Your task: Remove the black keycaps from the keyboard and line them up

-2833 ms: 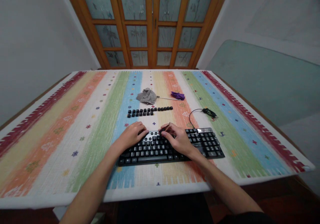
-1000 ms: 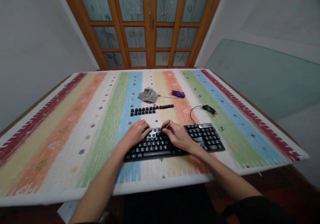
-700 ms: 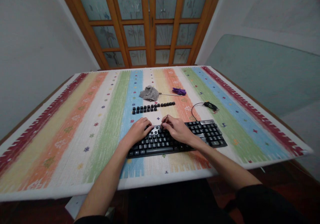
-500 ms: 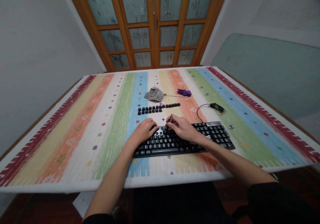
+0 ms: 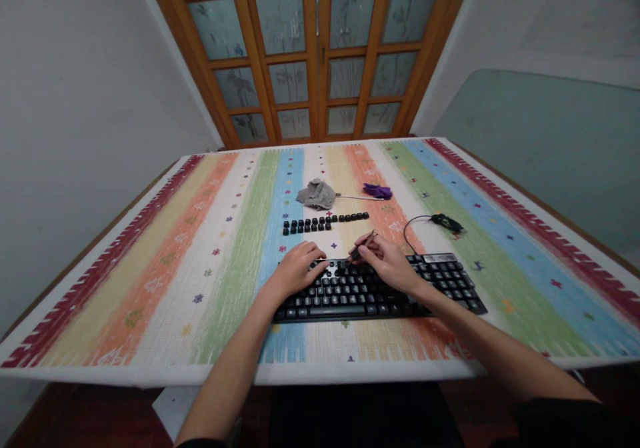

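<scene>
A black keyboard (image 5: 345,311) lies on the striped cloth, and several of its keys are off along the top edge. My left hand (image 5: 299,268) rests on its upper left part, fingers stretched out and thumb apart, holding nothing. Over the upper middle of the keyboard, my right hand (image 5: 387,261) pinches a slim tool (image 5: 371,237) with a brown shaft and a dark lower end. Its exact kind cannot be made out. Behind the keyboard, loose black keycaps (image 5: 321,225) stand in two rows.
Farther back lie a crumpled grey cloth (image 5: 317,195), a thin rod (image 5: 350,198) and a purple cloth-like bundle (image 5: 377,191). The coiled keyboard cable (image 5: 447,223) sits at the right. A striped tablecloth (image 5: 165,281) covers the table; wooden glazed doors (image 5: 317,48) stand beyond it.
My right hand has drawn back to the right along the keyboard, and the tool now tilts more. My left hand stays on the keyboard. The whole view has shifted slightly.
</scene>
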`<action>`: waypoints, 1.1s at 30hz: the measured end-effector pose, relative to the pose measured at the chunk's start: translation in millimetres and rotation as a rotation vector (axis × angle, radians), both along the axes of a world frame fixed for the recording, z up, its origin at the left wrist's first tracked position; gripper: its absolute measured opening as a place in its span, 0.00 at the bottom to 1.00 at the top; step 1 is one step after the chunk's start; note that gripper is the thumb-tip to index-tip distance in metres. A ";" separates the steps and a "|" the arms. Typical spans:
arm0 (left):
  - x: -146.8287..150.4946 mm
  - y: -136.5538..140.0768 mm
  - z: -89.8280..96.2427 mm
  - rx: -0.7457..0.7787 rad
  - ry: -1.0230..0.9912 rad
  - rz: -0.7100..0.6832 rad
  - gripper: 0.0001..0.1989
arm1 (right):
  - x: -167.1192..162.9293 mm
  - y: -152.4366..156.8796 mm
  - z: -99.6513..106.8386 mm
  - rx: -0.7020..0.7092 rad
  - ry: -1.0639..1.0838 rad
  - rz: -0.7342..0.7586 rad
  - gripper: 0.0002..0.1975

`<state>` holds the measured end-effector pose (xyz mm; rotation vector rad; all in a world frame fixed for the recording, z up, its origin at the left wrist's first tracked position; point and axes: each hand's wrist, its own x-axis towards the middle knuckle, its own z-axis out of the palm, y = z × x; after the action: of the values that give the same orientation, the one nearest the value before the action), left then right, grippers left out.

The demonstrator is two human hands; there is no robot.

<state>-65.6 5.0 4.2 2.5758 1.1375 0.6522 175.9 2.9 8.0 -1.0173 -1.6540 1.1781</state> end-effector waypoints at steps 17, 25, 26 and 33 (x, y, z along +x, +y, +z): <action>18.3 -1.8 11.0 0.026 0.061 -0.137 0.09 | 5.2 -12.1 3.4 0.230 -0.146 -0.004 0.07; 22.6 7.3 17.5 0.043 0.191 -0.172 0.08 | 5.4 -12.2 3.3 0.336 -0.231 -0.022 0.06; 24.4 8.4 19.0 0.047 0.213 -0.176 0.08 | 6.0 -11.9 3.1 0.344 -0.237 -0.022 0.06; 36.2 21.3 27.7 0.052 0.272 -0.226 0.06 | 11.3 -11.1 1.0 0.369 -0.254 -0.036 0.06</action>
<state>-29.4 26.3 31.8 2.8461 0.8888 0.2898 187.2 -8.2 9.0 -0.9819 -1.9526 0.7020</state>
